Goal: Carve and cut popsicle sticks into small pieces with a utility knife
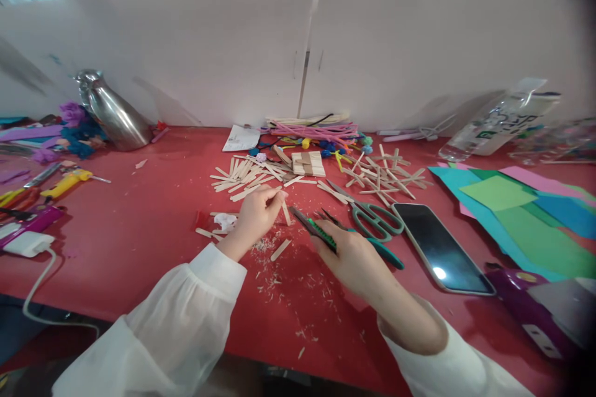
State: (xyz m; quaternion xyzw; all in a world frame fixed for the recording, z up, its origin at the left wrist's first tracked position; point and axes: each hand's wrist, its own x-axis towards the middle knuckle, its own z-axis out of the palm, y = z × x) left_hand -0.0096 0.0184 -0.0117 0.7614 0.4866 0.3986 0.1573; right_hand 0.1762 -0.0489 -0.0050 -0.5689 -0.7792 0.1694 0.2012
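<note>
My left hand (261, 211) pinches a short wooden craft stick (286, 213), which points down toward the red table. In my right hand (347, 254) is a utility knife (322, 234) with a green body, its blade extended toward the stick but apart from it. Below the two hands lie a cut piece of craft stick (280, 250) and many thin wood shavings (270, 276). Just right of the knife are green-handled scissors (378, 221) and a teal-handled tool (388, 254), partly hidden by my right hand. A crumpled white tissue (225, 222) rests beside my left wrist.
Loose craft sticks (237, 173), a banded stick bundle (308, 164) and pink pipe cleaners (316, 130) lie farther back. At right are a phone (442, 248), coloured paper (507, 198) and a bottle (484, 124). A steel jug (114, 111) and yellow screwdriver (67, 183) stand left.
</note>
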